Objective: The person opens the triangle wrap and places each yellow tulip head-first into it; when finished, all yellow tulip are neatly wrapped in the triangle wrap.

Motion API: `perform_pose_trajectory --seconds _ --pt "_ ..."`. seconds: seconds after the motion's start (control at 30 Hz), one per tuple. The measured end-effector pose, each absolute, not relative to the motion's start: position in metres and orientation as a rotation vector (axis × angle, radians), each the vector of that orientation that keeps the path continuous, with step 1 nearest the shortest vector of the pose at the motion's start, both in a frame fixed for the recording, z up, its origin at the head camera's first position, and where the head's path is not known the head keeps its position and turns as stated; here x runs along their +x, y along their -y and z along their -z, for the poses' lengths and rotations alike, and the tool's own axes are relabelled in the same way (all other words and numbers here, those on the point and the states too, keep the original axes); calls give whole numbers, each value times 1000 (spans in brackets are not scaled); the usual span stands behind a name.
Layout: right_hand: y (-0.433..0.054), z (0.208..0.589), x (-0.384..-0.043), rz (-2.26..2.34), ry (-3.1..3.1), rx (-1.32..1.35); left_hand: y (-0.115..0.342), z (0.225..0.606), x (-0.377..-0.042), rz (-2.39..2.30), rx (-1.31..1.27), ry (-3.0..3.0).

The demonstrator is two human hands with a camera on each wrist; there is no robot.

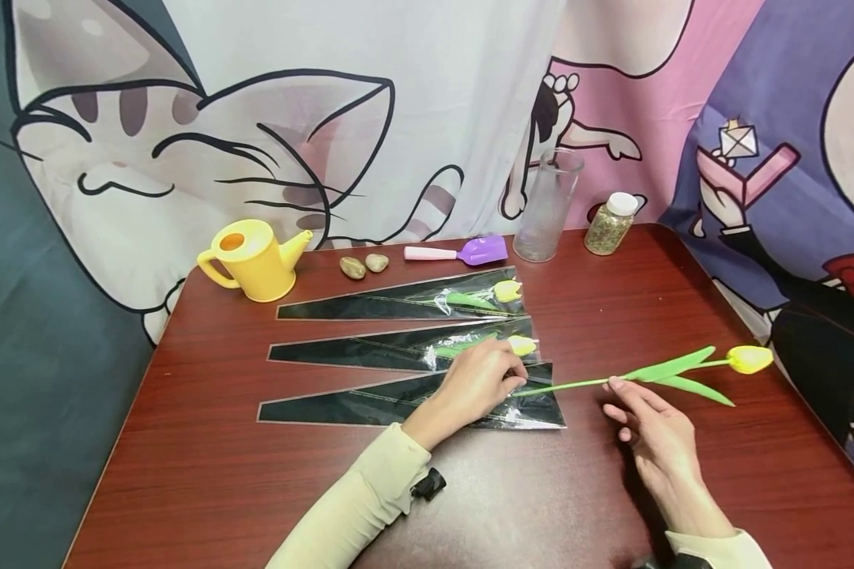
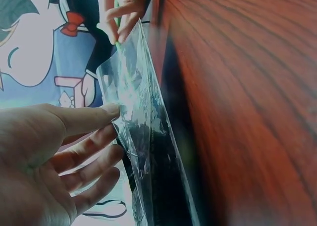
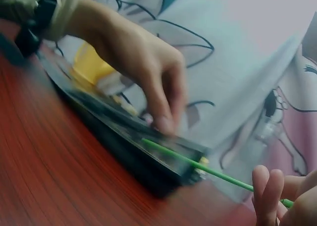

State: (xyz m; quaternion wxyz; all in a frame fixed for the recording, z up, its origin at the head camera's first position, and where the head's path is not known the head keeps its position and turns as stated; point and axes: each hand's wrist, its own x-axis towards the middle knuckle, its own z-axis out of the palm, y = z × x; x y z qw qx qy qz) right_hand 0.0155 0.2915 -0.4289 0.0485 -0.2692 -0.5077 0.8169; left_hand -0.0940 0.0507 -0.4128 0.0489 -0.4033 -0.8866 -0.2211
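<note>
My left hand (image 1: 473, 381) pinches the top film of the nearest flower sleeve (image 1: 370, 401), a tapered black-and-clear wrapper, at its wide right end. In the left wrist view, thumb and fingertips hold the film edge, and the sleeve's mouth (image 2: 121, 62) stands parted. My right hand (image 1: 658, 431) pinches the green stem of a yellow artificial tulip (image 1: 750, 359) just below its leaves. The bare stem (image 3: 223, 177) points left, its lower end at the sleeve's mouth. Behind lie a middle sleeve (image 1: 341, 350) and a far sleeve (image 1: 356, 306), each with a yellow tulip inside.
Along the table's back edge stand a yellow watering can (image 1: 256, 265), two stones (image 1: 353, 268), a purple-and-pink scoop (image 1: 482, 250), a clear glass vase (image 1: 544, 209) and a white-lidded jar (image 1: 610, 225). A printed curtain (image 1: 427, 95) hangs right behind the table.
</note>
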Motion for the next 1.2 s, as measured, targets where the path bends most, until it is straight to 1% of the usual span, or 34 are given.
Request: perform_pose_trajectory --seconds 0.3,0.6,0.7,0.83,0.93,1.0,1.07,1.2 --pt "-257 434 11 -2472 1697 -899 -54 410 -93 634 -1222 2685" --pt "-248 434 6 -2371 1942 -1023 -53 410 -91 577 -1211 2680" --pt "-249 434 6 -2371 2039 -1014 -52 412 -91 576 -1215 2685" --pt "-254 435 8 -2403 2133 -877 -51 414 -91 589 -1222 2696" --pt "-262 431 11 -2368 2200 -710 -50 415 -91 593 -1222 2705" --pt "-273 425 12 -2255 2261 -554 -50 416 -91 593 -1220 2707" --pt "-288 416 12 -2036 2337 -374 -50 417 -91 594 -1217 2706" --pt "-329 399 8 -1253 2501 -45 -49 419 -91 595 -1212 2712"
